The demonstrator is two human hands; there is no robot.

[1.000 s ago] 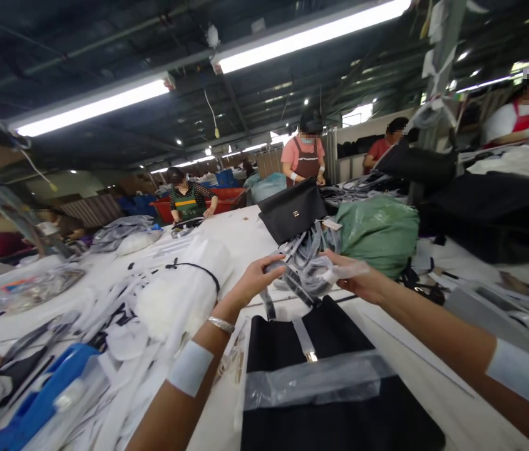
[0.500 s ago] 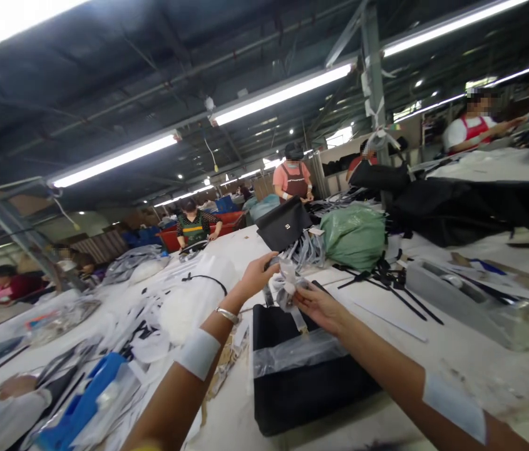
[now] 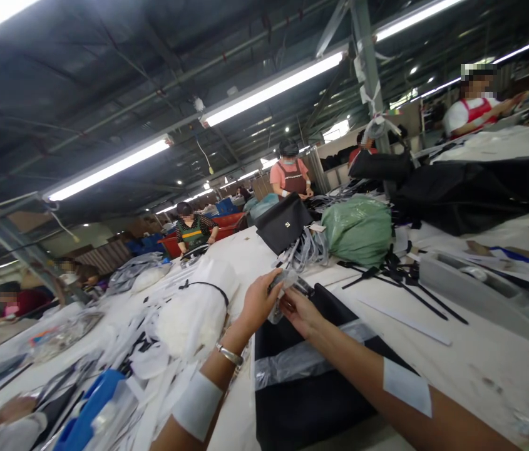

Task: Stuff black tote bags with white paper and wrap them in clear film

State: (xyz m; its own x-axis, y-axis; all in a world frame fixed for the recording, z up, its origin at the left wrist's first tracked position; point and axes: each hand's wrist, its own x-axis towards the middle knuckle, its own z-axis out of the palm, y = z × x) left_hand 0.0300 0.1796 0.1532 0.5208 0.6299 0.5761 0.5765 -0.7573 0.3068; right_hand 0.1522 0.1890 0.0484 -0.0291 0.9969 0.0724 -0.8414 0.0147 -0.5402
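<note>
My left hand [image 3: 258, 302] and my right hand [image 3: 300, 311] meet above a black bag [image 3: 311, 388] that lies flat on the white table [image 3: 471, 360]. Both hands pinch a small clear plastic-wrapped strap piece [image 3: 283, 285] between their fingers. A clear plastic film [image 3: 302, 357] lies across the bag just under my right forearm. My left wrist wears a silver bangle, and a white patch is stuck on each forearm.
A bundle of wrapped straps [image 3: 306, 249], a black handbag [image 3: 283, 222] and a green sack [image 3: 358, 228] stand beyond my hands. Black strips [image 3: 395, 275] and a grey tray [image 3: 484, 297] lie right. A white stuffing roll [image 3: 193, 307] and blue bin [image 3: 88, 413] sit left. Other workers stand at the tables behind.
My right hand drew back from the strap bundle toward my left hand, and both now hold the wrapped piece close together. The view swung up and left.
</note>
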